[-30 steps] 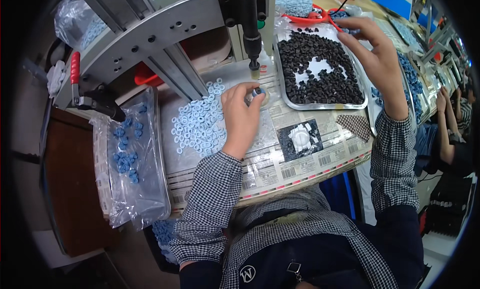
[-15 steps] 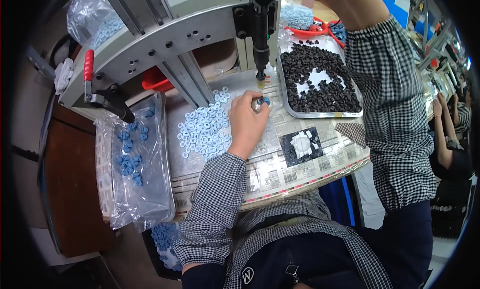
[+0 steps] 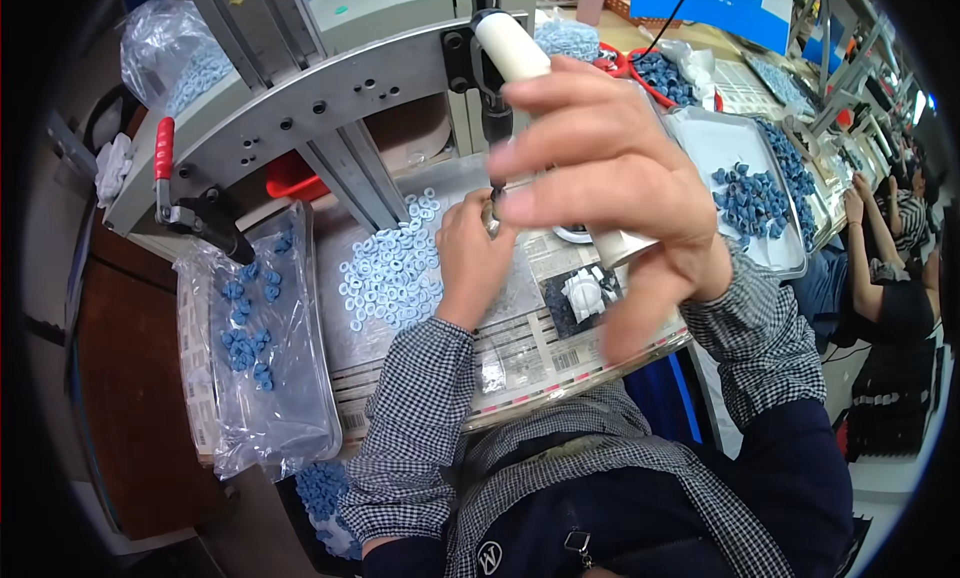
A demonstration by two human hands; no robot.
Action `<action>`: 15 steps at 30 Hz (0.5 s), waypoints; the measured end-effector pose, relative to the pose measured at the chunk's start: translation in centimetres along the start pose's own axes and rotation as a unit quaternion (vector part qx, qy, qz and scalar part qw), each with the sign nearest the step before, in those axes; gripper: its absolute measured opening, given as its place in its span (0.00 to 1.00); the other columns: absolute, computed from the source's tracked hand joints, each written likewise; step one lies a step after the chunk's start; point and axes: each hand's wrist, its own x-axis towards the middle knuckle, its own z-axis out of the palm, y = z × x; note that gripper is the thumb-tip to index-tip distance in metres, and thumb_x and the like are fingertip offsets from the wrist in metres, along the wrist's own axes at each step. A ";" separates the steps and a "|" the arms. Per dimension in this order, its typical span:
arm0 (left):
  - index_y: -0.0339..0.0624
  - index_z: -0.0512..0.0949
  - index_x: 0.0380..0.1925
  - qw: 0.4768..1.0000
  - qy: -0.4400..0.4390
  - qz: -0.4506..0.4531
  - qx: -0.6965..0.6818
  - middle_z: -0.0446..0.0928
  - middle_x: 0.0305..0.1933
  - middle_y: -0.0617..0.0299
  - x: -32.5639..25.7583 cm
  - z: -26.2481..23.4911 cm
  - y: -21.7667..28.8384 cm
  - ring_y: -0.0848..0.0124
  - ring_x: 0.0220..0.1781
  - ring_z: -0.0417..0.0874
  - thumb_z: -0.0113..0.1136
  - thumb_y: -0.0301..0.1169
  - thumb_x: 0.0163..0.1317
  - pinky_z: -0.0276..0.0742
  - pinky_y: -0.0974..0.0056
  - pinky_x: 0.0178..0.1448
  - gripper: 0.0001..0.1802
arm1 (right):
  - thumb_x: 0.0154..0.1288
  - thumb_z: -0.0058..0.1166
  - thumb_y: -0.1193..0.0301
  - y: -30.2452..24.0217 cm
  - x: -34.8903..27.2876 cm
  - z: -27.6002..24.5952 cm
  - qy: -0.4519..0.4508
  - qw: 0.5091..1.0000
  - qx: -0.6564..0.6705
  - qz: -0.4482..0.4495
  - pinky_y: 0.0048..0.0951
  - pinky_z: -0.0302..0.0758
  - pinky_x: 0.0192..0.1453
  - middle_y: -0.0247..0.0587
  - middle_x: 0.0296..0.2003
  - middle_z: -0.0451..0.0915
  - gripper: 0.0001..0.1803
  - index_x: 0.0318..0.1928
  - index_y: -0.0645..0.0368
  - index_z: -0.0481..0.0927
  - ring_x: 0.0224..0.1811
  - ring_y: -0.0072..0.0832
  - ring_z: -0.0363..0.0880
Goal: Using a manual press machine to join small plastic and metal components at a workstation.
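Close before the lens, right hand (image 3: 610,193) wrapped round white press handle (image 3: 520,63), hiding tray, left hand (image 3: 475,253) pinching small part beside pale rings (image 3: 385,278)

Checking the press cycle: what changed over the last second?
The right hand left the tray of dark parts, rose and took hold of the white lever handle. The left hand stayed at the small part under the press tip, beside the pale blue rings.

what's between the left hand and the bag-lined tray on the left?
Head view: a loose pile of pale blue rings lies on the bench between the left hand and the tray, which holds darker blue pieces.
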 end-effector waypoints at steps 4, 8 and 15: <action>0.36 0.75 0.54 0.995 -0.074 0.069 0.009 0.80 0.53 0.49 0.4 -1.9 -1.7 0.52 0.58 0.78 0.64 0.29 0.60 0.70 0.51 0.62 0.22 | 0.65 0.61 0.67 3.6 -3.7 -1.8 0.190 0.937 0.077 0.283 0.32 0.76 0.56 0.43 0.45 0.84 0.15 0.49 0.63 0.83 0.50 0.33 0.82; 0.35 0.76 0.54 0.996 -0.071 0.018 -0.056 0.81 0.53 0.47 1.3 -5.5 1.0 0.53 0.58 0.80 0.61 0.26 0.62 0.72 0.53 0.63 0.19 | 0.64 0.54 0.78 11.8 -14.3 -7.3 -0.231 0.878 -0.294 0.298 0.36 0.80 0.50 0.43 0.47 0.82 0.13 0.48 0.56 0.82 0.44 0.41 0.83; 0.34 0.79 0.53 0.986 0.007 -0.052 -0.157 0.84 0.51 0.56 -0.3 -12.3 1.9 0.68 0.54 0.82 0.60 0.26 0.66 0.73 0.64 0.59 0.15 | 0.58 0.57 0.78 16.0 -18.9 -6.1 -0.374 0.808 -0.326 0.317 0.42 0.80 0.49 0.44 0.41 0.81 0.11 0.43 0.57 0.82 0.45 0.45 0.83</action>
